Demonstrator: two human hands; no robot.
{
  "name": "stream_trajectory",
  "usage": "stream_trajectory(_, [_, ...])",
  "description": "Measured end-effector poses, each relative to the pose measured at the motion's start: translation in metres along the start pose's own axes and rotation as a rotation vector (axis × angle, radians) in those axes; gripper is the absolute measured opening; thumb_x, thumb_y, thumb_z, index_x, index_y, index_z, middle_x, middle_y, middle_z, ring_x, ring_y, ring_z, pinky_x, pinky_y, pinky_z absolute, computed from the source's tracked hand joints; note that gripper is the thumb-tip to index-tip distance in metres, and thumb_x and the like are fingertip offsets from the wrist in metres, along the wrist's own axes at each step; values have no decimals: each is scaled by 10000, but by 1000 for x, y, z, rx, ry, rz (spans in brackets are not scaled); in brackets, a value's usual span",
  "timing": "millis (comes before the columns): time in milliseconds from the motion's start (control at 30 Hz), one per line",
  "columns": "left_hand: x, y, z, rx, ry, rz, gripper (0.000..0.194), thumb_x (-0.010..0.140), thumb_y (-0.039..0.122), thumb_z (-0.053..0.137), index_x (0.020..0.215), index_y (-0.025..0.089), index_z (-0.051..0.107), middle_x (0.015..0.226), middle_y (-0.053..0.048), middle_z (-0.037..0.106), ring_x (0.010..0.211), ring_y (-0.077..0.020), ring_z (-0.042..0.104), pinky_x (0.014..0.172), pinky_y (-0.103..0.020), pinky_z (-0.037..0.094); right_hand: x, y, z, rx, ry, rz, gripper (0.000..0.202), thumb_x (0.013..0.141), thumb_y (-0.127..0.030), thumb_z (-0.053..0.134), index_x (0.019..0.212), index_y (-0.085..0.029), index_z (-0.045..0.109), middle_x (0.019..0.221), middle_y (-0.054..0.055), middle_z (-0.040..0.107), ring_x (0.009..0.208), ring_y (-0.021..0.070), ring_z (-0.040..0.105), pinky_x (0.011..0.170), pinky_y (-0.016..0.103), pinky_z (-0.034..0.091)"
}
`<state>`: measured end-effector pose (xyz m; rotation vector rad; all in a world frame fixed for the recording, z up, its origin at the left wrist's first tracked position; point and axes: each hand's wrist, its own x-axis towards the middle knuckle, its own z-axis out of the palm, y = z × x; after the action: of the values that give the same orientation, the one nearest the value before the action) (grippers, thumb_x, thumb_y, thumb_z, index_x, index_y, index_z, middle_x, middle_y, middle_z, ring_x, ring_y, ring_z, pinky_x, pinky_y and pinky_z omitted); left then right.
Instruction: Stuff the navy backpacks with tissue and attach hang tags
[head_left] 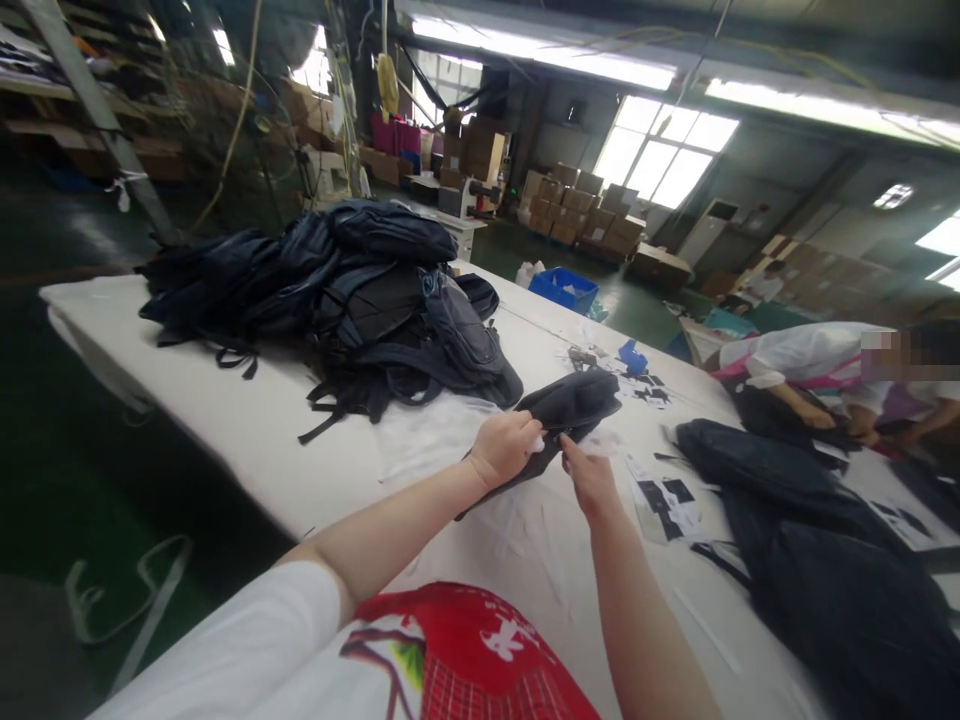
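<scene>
A dark fabric bag (581,402), probably a backpack, is held slantwise just above the white table in front of me. My left hand (508,445) is closed on its near left edge, with a small bit of white showing at the fingertips. My right hand (588,474) pinches the bag's lower edge, close to the left hand. Exactly what the right fingertips grip is too small to make out. Under the bag, thin white sheeting (427,435) lies on the table.
Dark backpacks (360,290) are heaped at the left on the white table (247,450). More dark bags (840,540) lie at right, near co-workers' hands (814,412). Black and white scraps (664,505) are scattered beside me. A blue crate (564,288) stands beyond the table.
</scene>
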<state>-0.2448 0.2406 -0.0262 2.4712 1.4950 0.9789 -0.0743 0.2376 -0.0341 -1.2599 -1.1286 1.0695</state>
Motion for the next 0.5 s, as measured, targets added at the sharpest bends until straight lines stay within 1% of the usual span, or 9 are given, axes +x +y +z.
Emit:
stream_trajectory(67, [5,-4,1,-149,14,-132,329,934,360,434,835,174,686,867,-95,681,831,-224,631,757,-333,479,-1,3,0,-17,-30,-10,386,671,-554,731,716,-209,564,595,-5,600,510,135,481,476,275,393])
stream_trajectory(133, [8,-11,5,-405,-23,-276,333,891,417,492,744,172,661,744,-54,659,715,-194,615,668,-296,470,-2,5,0,-97,-9,-48,402,688,-576,703,786,-205,586,687,21,648,573,162,541,529,291,437])
stream_trajectory(167, [9,-15,7,-540,-56,-336,345,866,445,517,704,169,644,672,-32,630,647,-175,592,612,-277,454,-3,5,0,-180,42,-86,423,684,-576,705,843,-200,596,748,40,669,634,188,580,580,309,465])
stream_trajectory(233, [9,-21,11,-744,-103,-412,357,818,479,560,656,166,612,574,2,564,548,-144,531,525,-248,402,-5,3,-1,-407,215,-214,521,667,-556,730,1003,-183,593,901,90,688,795,249,628,711,364,495])
stream_trajectory(267, [9,-23,12,-805,-107,-427,355,800,484,576,645,165,601,552,12,540,523,-133,507,504,-240,380,-7,2,-2,-521,291,-294,570,665,-537,739,1073,-173,578,971,117,681,869,276,630,769,390,493])
stream_trajectory(300, [7,-24,12,-842,-108,-431,351,787,483,588,637,165,592,540,20,522,510,-125,490,492,-235,364,-9,0,-2,-621,325,-374,584,678,-517,734,1114,-165,568,1018,137,670,923,294,625,813,409,484])
stream_trajectory(333, [6,-24,12,-864,-112,-433,346,779,481,594,635,166,585,531,26,509,500,-120,479,486,-231,354,-11,-2,-1,-700,311,-444,559,701,-498,718,1123,-160,572,1036,147,663,953,302,621,839,417,476])
stream_trajectory(400, [2,-22,10,-890,-147,-431,343,780,484,589,640,171,573,517,37,489,481,-114,466,477,-227,346,-15,-6,1,-784,197,-525,458,747,-464,683,1081,-161,608,1013,142,669,953,294,627,849,402,475])
stream_trajectory(500, [-2,-19,7,-885,-217,-387,364,794,493,568,610,183,516,502,52,446,460,-102,436,472,-222,333,-17,-9,3,-760,122,-502,383,789,-440,646,1050,-160,637,970,120,692,898,261,647,819,360,483])
